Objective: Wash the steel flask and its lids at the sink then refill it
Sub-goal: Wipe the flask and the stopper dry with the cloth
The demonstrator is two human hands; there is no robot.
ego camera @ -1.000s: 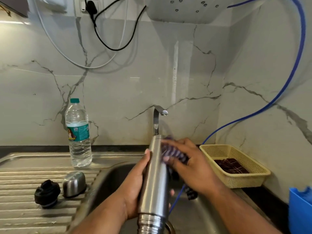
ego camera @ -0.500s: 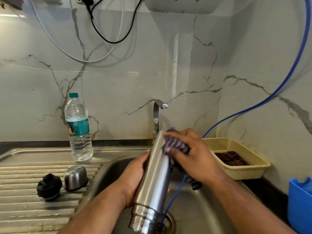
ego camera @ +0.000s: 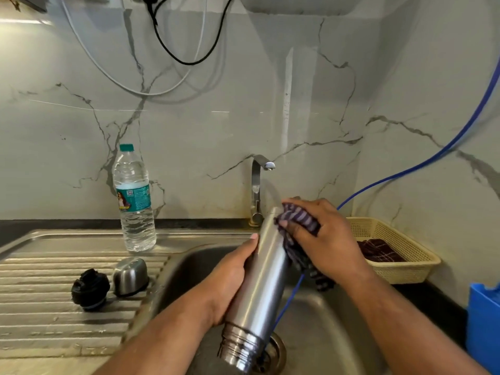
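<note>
While held mouth-down over the sink (ego camera: 338, 320), the steel flask (ego camera: 263, 277) is gripped by the left hand (ego camera: 230, 282) and wiped with a striped cloth (ego camera: 297, 217) clutched in the right hand (ego camera: 324, 244). Left of both, the steel lid (ego camera: 130, 272), the black lid (ego camera: 90, 289) and refilling are judged pending.

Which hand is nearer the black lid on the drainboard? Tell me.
Left. The left hand grips the flask to the right of the black lid; the right hand holds a striped cloth beyond the flask, farther right.
</note>
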